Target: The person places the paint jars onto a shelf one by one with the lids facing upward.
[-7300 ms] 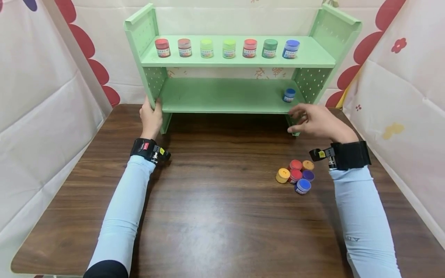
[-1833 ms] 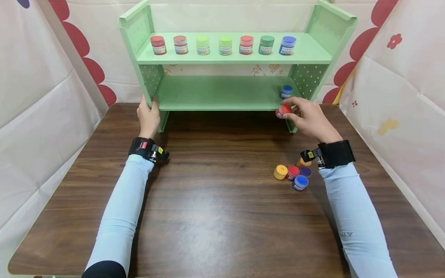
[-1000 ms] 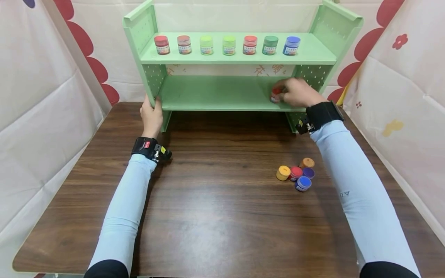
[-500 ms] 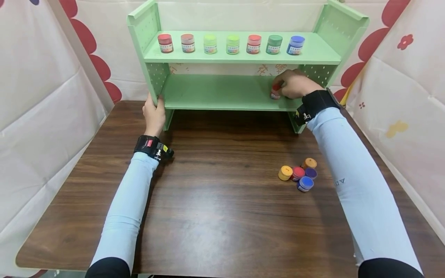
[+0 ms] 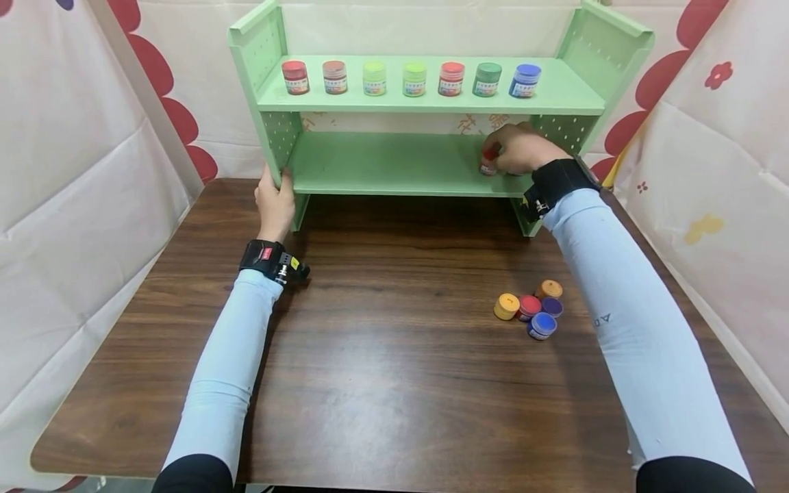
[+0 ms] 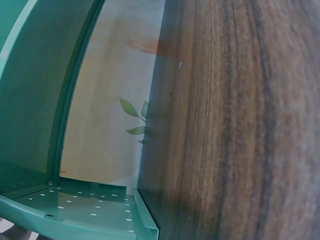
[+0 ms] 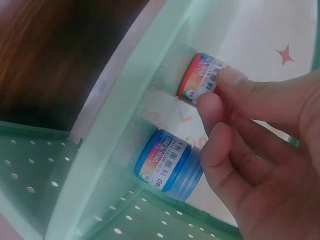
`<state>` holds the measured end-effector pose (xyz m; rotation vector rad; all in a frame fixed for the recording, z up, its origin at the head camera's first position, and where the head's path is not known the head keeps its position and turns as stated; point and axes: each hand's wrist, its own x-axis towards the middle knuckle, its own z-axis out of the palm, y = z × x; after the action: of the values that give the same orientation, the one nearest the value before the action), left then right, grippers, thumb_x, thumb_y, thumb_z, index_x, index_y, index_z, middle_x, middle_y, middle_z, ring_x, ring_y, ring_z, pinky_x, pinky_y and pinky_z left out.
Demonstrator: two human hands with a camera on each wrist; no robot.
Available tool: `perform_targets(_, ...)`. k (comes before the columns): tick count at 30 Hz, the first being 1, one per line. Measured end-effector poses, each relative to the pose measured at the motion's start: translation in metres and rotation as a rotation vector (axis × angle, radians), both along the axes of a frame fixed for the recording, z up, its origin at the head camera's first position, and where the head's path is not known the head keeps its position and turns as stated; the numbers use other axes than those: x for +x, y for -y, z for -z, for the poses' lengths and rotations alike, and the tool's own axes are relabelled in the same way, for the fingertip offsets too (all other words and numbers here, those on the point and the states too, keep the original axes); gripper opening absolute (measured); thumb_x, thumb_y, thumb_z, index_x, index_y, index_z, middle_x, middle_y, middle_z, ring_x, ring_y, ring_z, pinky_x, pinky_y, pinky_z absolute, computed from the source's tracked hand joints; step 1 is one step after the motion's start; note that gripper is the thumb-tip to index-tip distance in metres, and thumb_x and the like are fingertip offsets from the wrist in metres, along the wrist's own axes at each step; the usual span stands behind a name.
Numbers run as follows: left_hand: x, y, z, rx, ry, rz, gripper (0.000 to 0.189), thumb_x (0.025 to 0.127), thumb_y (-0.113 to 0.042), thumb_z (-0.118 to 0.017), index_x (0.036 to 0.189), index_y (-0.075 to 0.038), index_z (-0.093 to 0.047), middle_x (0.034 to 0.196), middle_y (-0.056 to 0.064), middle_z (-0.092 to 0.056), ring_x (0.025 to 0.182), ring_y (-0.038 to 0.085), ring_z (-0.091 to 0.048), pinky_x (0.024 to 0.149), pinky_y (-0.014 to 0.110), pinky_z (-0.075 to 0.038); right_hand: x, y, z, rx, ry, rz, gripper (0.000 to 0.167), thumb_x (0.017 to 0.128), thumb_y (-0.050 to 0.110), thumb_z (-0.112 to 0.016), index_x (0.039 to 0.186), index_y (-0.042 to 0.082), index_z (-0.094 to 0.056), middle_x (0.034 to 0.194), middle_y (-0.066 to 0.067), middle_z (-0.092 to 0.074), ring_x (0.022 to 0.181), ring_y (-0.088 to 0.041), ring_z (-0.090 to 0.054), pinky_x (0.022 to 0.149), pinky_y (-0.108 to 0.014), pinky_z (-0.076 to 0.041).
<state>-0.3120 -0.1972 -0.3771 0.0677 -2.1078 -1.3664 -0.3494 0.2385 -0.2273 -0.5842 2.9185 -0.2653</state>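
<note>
My right hand (image 5: pixel 522 149) pinches a red paint jar (image 7: pixel 199 79) between thumb and fingers on the lower board of the green shelf (image 5: pixel 382 161). The jar's base meets the board. A blue paint jar (image 7: pixel 164 161) stands beside it, nearer the right side panel; in the head view my hand mostly hides it. At the other end, my left hand (image 5: pixel 275 205) grips the front edge of the shelf's left side panel (image 5: pixel 257 89). The left wrist view shows that perforated panel (image 6: pixel 82 207) and only a dark bit of fingers at the bottom left.
Several jars line the upper board, from a dark red jar (image 5: pixel 296 77) to a blue-lidded jar (image 5: pixel 525 81). On the wooden table (image 5: pixel 370 356) a cluster holds a yellow jar (image 5: pixel 506 307), red jar (image 5: pixel 528 307), orange jar (image 5: pixel 549 289), purple jar (image 5: pixel 551 307) and blue jar (image 5: pixel 542 326).
My right hand has taken a red jar from the table cluster and brought it up onto the lower board, left of the blue jar. My left hand has stayed on the side panel.
</note>
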Motion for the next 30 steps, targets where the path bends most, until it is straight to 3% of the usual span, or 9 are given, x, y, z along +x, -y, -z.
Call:
perform_targets(4,0.0,0.0,0.001,0.0,0.0,-0.004,0.038,0.107,-0.031,-0.05,0.142,-0.018,-0.058,0.138,0.01,-0.067,0.113,0.02,-0.06,0.106,0.046,-0.045,0.0,0.001,0.0,0.001,0.004,-0.002,0.037,0.096,0.019,-0.064,0.128,0.0,-0.064,0.127,-0.023,-0.061,0.112,-0.036,-0.047,0.091,-0.047,-0.04)
perform_targets(7,0.0,0.0,0.002,0.005,0.013,-0.006,0.039,0.107,-0.032,-0.05,0.143,-0.019,-0.058,0.138,0.01,-0.066,0.114,0.019,-0.06,0.107,0.047,-0.045,0.001,0.0,-0.002,-0.013,0.032,0.011,0.052,0.096,0.019,-0.065,0.143,0.0,-0.054,0.137,-0.027,-0.058,0.121,-0.04,-0.048,0.098,-0.05,-0.04)
perform_targets(10,0.001,-0.001,0.001,0.012,0.021,-0.006,0.039,0.107,-0.032,-0.05,0.144,-0.019,-0.057,0.139,0.01,-0.066,0.114,0.018,-0.06,0.108,0.047,-0.045,0.002,-0.005,-0.004,-0.067,0.027,0.026,0.067,0.091,0.009,-0.061,0.154,-0.001,-0.041,0.146,-0.029,-0.053,0.132,-0.044,-0.048,0.103,-0.053,-0.041)
perform_targets(15,0.0,-0.001,0.0,0.018,0.017,0.002,0.039,0.108,-0.031,-0.05,0.144,-0.02,-0.057,0.139,0.01,-0.066,0.115,0.019,-0.061,0.108,0.047,-0.045,0.01,-0.015,0.0,-0.198,-0.075,0.017,0.067,0.085,-0.002,-0.058,0.151,-0.002,-0.046,0.145,-0.03,-0.055,0.134,-0.047,-0.052,0.102,-0.056,-0.044)
perform_targets(17,0.0,-0.001,0.0,0.018,0.017,0.005,0.039,0.108,-0.032,-0.049,0.145,-0.021,-0.057,0.141,0.009,-0.066,0.116,0.019,-0.061,0.108,0.046,-0.045,0.016,-0.019,0.004,-0.219,-0.137,0.009,0.06,0.086,0.0,-0.061,0.146,-0.001,-0.053,0.139,-0.029,-0.06,0.129,-0.045,-0.057,0.097,-0.052,-0.047)
perform_targets(20,0.0,-0.001,0.0,0.016,0.012,0.002,0.04,0.108,-0.032,-0.05,0.146,-0.023,-0.056,0.14,0.008,-0.066,0.115,0.019,-0.062,0.108,0.045,-0.046,0.026,-0.022,0.01,-0.251,-0.231,0.019,0.046,0.089,0.004,-0.063,0.135,0.0,-0.063,0.13,-0.024,-0.068,0.119,-0.041,-0.066,0.085,-0.037,-0.049)
perform_targets(23,0.001,-0.001,0.001,0.014,0.009,0.0,0.039,0.108,-0.031,-0.05,0.144,-0.02,-0.057,0.138,0.01,-0.067,0.113,0.019,-0.061,0.107,0.046,-0.046,0.041,-0.025,0.019,-0.283,-0.319,0.039,0.031,0.094,0.008,-0.063,0.123,0.004,-0.071,0.115,-0.02,-0.075,0.096,-0.035,-0.072,0.07,-0.027,-0.044)
perform_targets(26,0.001,-0.001,0.002,0.015,0.012,-0.001,0.038,0.107,-0.031,-0.05,0.143,-0.019,-0.058,0.136,0.01,-0.067,0.112,0.019,-0.06,0.107,0.046,-0.045,0.057,-0.027,0.03,-0.314,-0.402,0.026,0.02,0.098,0.008,-0.061,0.11,0.005,-0.076,0.098,-0.018,-0.075,0.075,-0.028,-0.063,0.067,-0.027,-0.04)
perform_targets(30,0.001,-0.002,0.0,0.021,0.004,-0.001,0.037,0.107,-0.031,-0.051,0.141,-0.017,-0.059,0.133,0.011,-0.068,0.108,0.02,-0.059,0.105,0.046,-0.045,0.078,-0.029,0.041,-0.313,-0.437,-0.022,0.015,0.099,0.007,-0.061,0.101,0.005,-0.076,0.09,-0.013,-0.074,0.074,-0.02,-0.059,0.068,-0.027,-0.041)
